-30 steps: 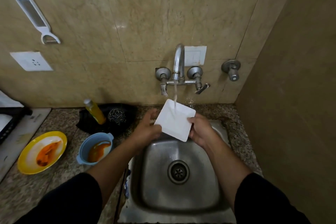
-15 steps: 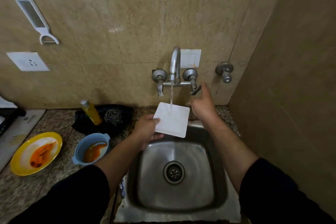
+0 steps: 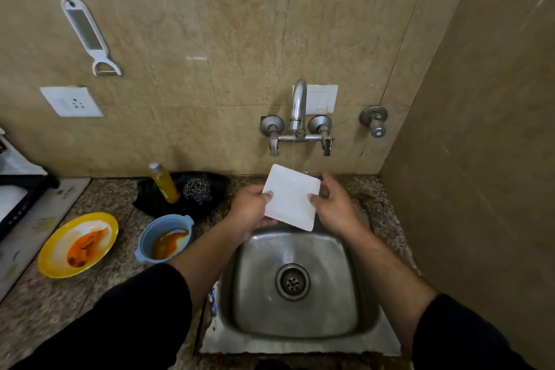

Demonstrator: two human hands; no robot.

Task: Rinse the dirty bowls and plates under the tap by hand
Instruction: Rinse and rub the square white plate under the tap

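A white square plate is held tilted over the back of the steel sink, just below the tap. Only a thin trickle of water falls from the spout past the plate's far edge. My left hand grips the plate's left edge. My right hand holds its right edge with thumb on top. On the counter to the left stand a blue bowl and a yellow plate, both smeared with orange sauce.
A yellow soap bottle and a steel scrubber sit on a black cloth behind the blue bowl. A peeler hangs on the wall. A side wall closes in at the right. A stove edge is at far left.
My right hand left the tap's right handle and came back down to the plate's right edge. The water stream has thinned to a trickle. The camera view pulled back a little.
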